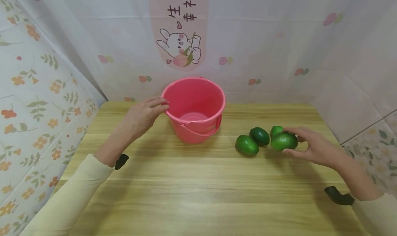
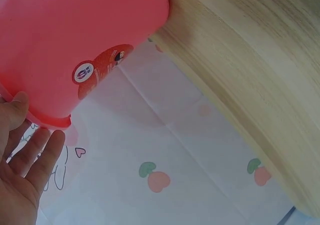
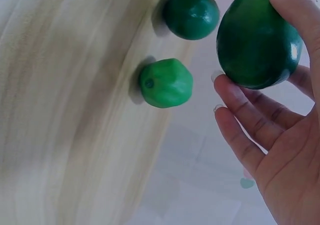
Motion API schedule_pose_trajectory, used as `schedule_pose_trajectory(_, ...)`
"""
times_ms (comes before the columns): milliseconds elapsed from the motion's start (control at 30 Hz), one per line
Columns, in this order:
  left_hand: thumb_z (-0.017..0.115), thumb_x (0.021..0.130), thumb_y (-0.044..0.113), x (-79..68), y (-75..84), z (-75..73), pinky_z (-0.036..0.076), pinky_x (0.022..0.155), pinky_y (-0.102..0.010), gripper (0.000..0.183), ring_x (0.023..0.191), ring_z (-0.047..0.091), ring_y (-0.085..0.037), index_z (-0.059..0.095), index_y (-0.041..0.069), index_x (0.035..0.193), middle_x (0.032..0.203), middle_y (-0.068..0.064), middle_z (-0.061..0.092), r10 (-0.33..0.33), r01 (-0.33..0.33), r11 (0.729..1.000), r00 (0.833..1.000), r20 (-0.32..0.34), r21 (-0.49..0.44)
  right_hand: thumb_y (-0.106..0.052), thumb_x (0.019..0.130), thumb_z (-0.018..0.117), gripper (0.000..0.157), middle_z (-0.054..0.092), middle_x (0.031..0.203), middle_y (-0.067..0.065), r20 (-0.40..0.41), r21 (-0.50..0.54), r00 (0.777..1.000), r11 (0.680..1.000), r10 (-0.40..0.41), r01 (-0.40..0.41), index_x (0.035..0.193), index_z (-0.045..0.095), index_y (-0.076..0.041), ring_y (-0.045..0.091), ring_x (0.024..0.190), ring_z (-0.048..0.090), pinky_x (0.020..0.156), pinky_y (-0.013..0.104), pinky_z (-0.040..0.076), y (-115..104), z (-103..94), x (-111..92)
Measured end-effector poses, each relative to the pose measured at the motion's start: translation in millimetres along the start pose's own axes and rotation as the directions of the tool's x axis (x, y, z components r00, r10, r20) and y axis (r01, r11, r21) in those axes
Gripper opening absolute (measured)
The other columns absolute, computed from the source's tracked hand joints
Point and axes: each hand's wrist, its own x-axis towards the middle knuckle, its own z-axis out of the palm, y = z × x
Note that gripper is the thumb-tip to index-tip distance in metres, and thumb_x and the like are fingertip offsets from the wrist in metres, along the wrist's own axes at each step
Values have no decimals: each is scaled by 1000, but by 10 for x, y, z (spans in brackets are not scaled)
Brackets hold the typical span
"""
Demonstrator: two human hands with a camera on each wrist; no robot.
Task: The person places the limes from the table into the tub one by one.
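In the head view, my left hand [image 1: 142, 115] grips the rim of a pink bucket [image 1: 198, 131], its fingers over the left edge. The left wrist view has the thumb on the bucket's outer wall [image 2: 50, 50]. My right hand [image 1: 316, 144] pinches a glossy green oval fruit [image 1: 283, 141] between thumb and fingers, raised above the table. Behind it, partly hidden, sits a smaller light green fruit [image 1: 275, 130], seen whole in the right wrist view. Just left lie a dark green fruit [image 1: 260, 136] and a mid-green one [image 1: 247, 145], close together.
The wooden table [image 1: 192, 184] holds the bucket toward the back, with its handle [image 1: 204, 132] hanging down in front. A printed white curtain [image 1: 248, 32] hangs behind the table. Floral cloth [image 1: 40, 125] covers the left side.
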Motion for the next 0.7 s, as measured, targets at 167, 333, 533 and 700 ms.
schedule_pose_trajectory(167,78,84,-10,5,-3,2,55,89,-50,42,126,56,-30,72,7,122,128,-11,66,-7,7,1000,1000,0,-7,-10,68,95,72,65,120,3,-14,21,1000,999,25,-25,132,63,-5,8,95,60,77,12,47,20,-37,36)
schedule_pose_trajectory(333,78,83,-11,-7,14,-18,55,89,-50,44,126,55,-30,72,7,123,128,-10,66,-11,11,1000,1000,5,-12,-10,69,95,69,66,121,-1,-22,25,999,999,37,-37,131,64,-7,9,94,62,78,16,51,-9,-69,107)
schedule_pose_trajectory(533,79,83,-10,-24,15,-11,57,85,-49,44,127,55,-30,72,8,123,129,-10,65,-15,15,1000,1000,-4,8,-9,69,95,70,66,120,-2,-38,21,999,1000,18,-18,131,64,-7,10,91,63,78,14,49,-55,-110,215)
schedule_pose_trajectory(700,79,84,-8,-41,16,-12,57,85,-48,44,127,55,-29,71,9,124,129,-9,65,-3,4,999,1000,-5,34,-7,67,95,73,66,122,-1,-50,22,999,1000,-8,9,132,63,-8,10,93,63,79,12,48,-98,-134,310)
